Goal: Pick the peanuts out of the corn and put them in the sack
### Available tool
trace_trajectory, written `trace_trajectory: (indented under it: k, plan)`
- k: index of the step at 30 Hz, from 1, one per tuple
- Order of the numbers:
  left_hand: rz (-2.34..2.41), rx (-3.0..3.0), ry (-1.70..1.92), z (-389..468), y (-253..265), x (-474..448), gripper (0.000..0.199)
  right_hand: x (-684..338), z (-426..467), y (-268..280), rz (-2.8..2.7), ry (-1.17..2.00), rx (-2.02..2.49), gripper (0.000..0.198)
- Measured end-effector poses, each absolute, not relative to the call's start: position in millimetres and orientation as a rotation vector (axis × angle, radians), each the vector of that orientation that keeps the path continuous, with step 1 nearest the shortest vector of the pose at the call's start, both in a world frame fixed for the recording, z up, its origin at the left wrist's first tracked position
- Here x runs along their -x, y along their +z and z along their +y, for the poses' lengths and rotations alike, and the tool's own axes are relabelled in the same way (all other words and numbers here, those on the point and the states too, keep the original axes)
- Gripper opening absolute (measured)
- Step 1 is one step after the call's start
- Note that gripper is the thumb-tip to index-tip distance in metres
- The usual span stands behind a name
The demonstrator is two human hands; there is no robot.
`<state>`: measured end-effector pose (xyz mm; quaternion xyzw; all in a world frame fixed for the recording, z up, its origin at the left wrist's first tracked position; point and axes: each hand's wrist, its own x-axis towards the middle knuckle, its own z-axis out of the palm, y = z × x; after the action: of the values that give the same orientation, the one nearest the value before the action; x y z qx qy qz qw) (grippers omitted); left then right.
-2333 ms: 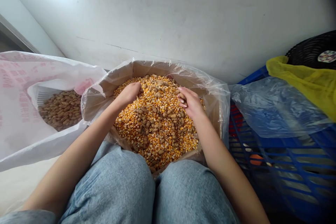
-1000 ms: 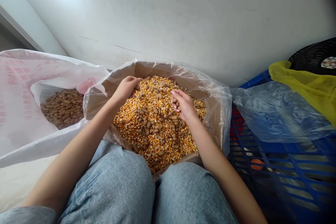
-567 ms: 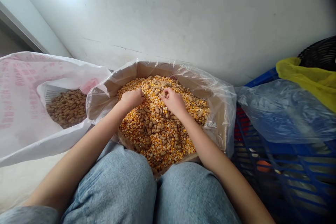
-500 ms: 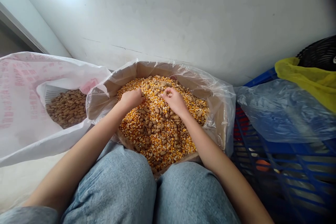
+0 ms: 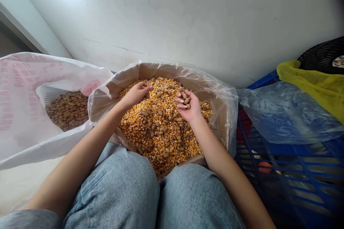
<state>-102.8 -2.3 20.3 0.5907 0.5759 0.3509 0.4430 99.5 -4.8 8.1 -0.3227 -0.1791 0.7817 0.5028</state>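
A cardboard box (image 5: 228, 114) lined with clear plastic stands before my knees, filled with yellow corn kernels (image 5: 134, 121) and unshelled peanuts (image 5: 158, 128) mixed among them. Turned palm up over the right side of the corn, my right hand (image 5: 191, 109) cups several peanuts (image 5: 185, 99) in its curled fingers. My left hand (image 5: 137, 94) is above the box's left part, back upward, fingers bent together low over the kernels; whatever is inside them is hidden. To the left, a white sack (image 5: 24, 103) with pink print holds a pile of peanuts (image 5: 68, 111).
On the right stands a blue plastic crate (image 5: 298, 175) with clear plastic film (image 5: 290, 111), a yellow mesh bag (image 5: 309, 86) and a black slatted object (image 5: 322, 57) over it. A white wall (image 5: 188, 18) rises behind the box.
My right hand has moved right and turned palm up, showing the peanuts in it. My left hand has shifted slightly up and right, its fingers less tightly curled.
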Motion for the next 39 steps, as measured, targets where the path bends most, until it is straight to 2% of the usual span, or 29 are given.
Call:
trace_trajectory:
  k: [5, 10, 12, 15, 18, 21, 24, 27, 31, 35, 39]
  plan:
    - [0.99, -1.064, 1.136, -8.7, 38.3, 99.3, 0.022, -98.1, -4.3, 4.0, -0.459, 1.852, 0.876, 0.013]
    - [1.208, -1.235, 1.109, -5.9, 30.8, 102.3, 0.023, -97.4, -3.7, 1.3, -0.366, 1.867, 0.906, 0.011]
    - [1.478, -1.504, 1.012, -3.7, 23.1, 101.6, 0.023, -97.4, -3.6, 1.9, -0.33, 1.87, 0.899, 0.013]
    - [1.838, -1.925, 0.677, 1.3, 11.3, 95.6, 0.027, -97.5, -2.9, 1.8, -0.345, 1.87, 0.906, 0.02]
    - [1.926, -2.153, 0.287, 8.6, 1.5, 85.7, 0.032, -97.0, -2.5, -2.0, -0.472, 1.824, 0.966, 0.023]
    - [1.899, -2.201, 0.178, 16.0, -2.8, 79.7, 0.031, -95.6, -4.1, -8.7, -0.761, 1.626, 1.123, 0.02]
    - [1.767, -1.988, 0.427, 21.1, 1.8, 81.3, 0.028, -92.4, -6.5, -14.0, -1.23, 1.184, 1.342, 0.02]
    - [1.385, -1.496, 0.796, 22.8, 14.2, 86.0, 0.026, -86.0, -7.3, -15.9, -1.696, 0.721, 1.47, 0.022]
    - [0.968, -0.897, 1.062, 21.3, 32.0, 90.6, 0.022, -74.6, -5.9, -16.8, -2.041, 0.419, 1.613, 0.028]
    - [0.854, -0.705, 1.188, 17.5, 41.6, 95.2, 0.019, -72.2, -5.2, -19.0, -2.019, 0.457, 1.586, 0.024]
    - [0.88, -0.702, 1.261, 13.3, 44.4, 98.6, 0.022, -82.1, -4.4, -17.6, -1.488, 0.959, 1.397, 0.024]
